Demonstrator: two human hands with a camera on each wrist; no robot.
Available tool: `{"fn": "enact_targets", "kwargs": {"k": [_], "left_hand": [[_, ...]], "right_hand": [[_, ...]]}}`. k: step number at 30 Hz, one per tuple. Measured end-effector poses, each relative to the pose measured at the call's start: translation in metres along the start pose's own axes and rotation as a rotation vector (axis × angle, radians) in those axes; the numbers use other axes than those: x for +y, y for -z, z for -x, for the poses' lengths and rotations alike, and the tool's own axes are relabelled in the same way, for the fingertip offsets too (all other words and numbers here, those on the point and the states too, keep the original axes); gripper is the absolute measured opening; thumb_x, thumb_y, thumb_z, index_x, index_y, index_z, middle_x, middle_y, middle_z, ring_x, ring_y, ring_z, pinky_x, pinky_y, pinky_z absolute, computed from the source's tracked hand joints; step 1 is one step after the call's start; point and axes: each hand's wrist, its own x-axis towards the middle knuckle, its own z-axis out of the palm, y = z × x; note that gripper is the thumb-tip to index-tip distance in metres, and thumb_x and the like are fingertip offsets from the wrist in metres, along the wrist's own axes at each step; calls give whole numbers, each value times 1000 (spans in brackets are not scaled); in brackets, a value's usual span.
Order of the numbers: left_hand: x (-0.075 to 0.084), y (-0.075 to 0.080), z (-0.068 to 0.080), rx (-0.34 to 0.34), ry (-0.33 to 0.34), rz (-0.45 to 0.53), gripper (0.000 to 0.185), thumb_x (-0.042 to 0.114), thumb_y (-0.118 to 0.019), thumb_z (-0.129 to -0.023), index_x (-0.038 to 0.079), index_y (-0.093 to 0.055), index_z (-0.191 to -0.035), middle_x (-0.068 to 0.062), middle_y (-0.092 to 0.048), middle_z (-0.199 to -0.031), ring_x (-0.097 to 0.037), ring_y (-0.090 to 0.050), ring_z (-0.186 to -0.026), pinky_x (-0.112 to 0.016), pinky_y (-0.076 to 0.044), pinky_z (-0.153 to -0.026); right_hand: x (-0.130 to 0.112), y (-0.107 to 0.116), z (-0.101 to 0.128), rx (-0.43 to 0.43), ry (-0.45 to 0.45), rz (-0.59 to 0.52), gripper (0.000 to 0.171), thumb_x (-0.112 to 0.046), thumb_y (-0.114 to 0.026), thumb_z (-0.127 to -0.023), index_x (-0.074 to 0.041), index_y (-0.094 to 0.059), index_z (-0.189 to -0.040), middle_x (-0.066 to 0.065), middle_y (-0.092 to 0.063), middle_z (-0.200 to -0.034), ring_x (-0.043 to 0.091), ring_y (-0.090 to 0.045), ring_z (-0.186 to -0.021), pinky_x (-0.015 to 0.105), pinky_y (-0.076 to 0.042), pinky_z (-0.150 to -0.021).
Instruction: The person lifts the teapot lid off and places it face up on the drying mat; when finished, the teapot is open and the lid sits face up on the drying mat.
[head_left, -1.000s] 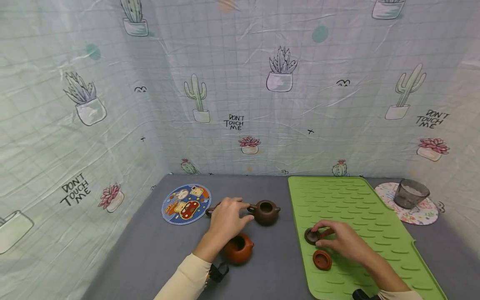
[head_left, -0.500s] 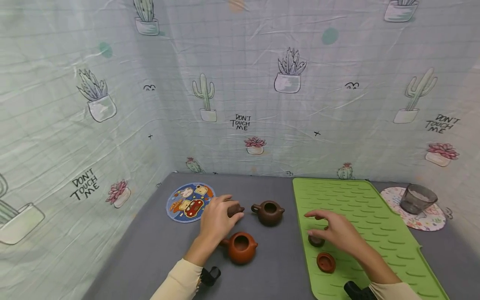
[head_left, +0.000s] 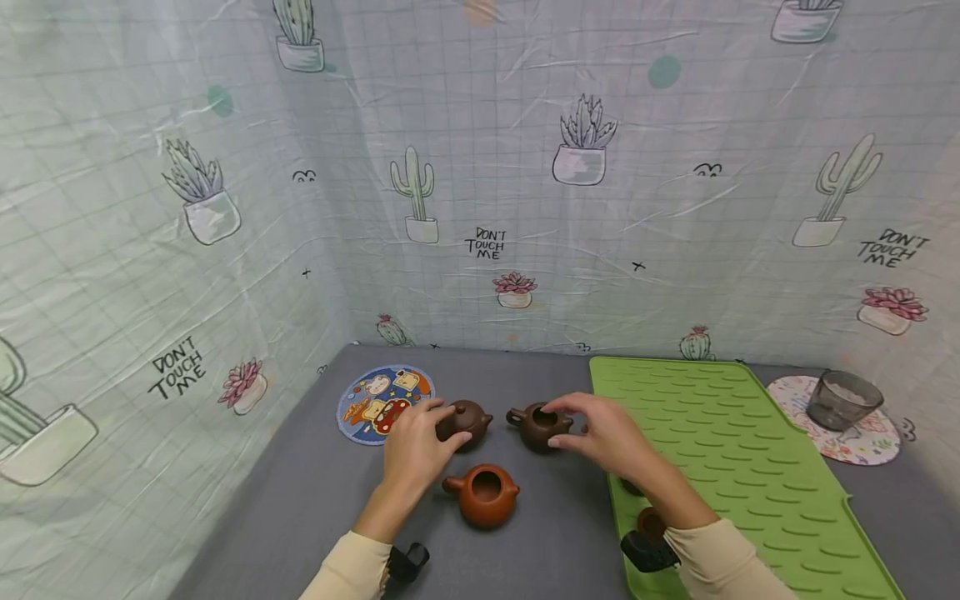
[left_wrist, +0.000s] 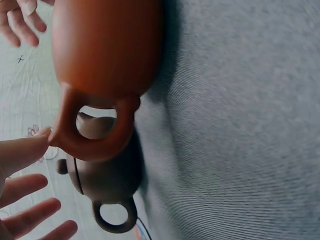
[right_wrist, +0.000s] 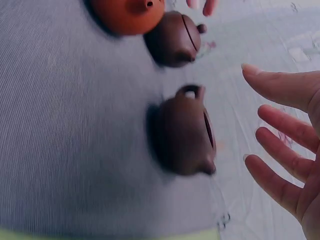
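three small clay teapots on my grey table. lidded dark teapot: my left hand rests on it, fingers loosely spread. open dark teapot: my right hand spread just above, no grip. round orange teapot, matte, lidless, near both.

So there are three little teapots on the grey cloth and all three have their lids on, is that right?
Not quite. Only the dark teapot by the left hand has its lid on. The brown teapot and the orange teapot are open on top, as the head view shows.
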Motion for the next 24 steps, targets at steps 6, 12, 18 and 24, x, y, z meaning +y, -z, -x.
{"fn": "enact_targets", "kwargs": {"k": [6,12,18,24], "left_hand": [[-5,-6,4,3,24,8,48,40,-91,-73,17,-80,-114,-8,-74,-126,-32,-69,-115,-51,-57,-93],[-10,-10,5,-1,41,11,51,39,-91,-74,14,-79,-117,-9,-73,-126,-33,-69,-115,-52,-57,-92],[-14,-11,5,12,48,12,53,37,-92,-73,11,-79,-117,-11,-73,-127,-35,-69,-114,-53,-57,-91],[-18,-13,6,12,43,8,52,38,-92,-72,10,-80,-115,-12,-73,-126,-35,-70,-112,-53,-57,-91]], "right_hand": [[-18,-21,-17,3,58,-69,36,-23,-83,-85,-20,-74,-120,3,-75,-119,24,-70,-103,37,-57,-83],[-35,-43,-34,-11,103,-46,36,-23,-82,-86,-19,-74,-121,0,-74,-119,24,-69,-105,40,-57,-88],[-44,-57,-53,-3,136,-9,35,-25,-80,-88,-22,-73,-123,-3,-73,-124,22,-67,-116,42,-56,-95],[-50,-63,-63,-20,134,-37,32,-23,-80,-89,-22,-74,-121,-2,-72,-125,23,-65,-121,45,-55,-101]]}}
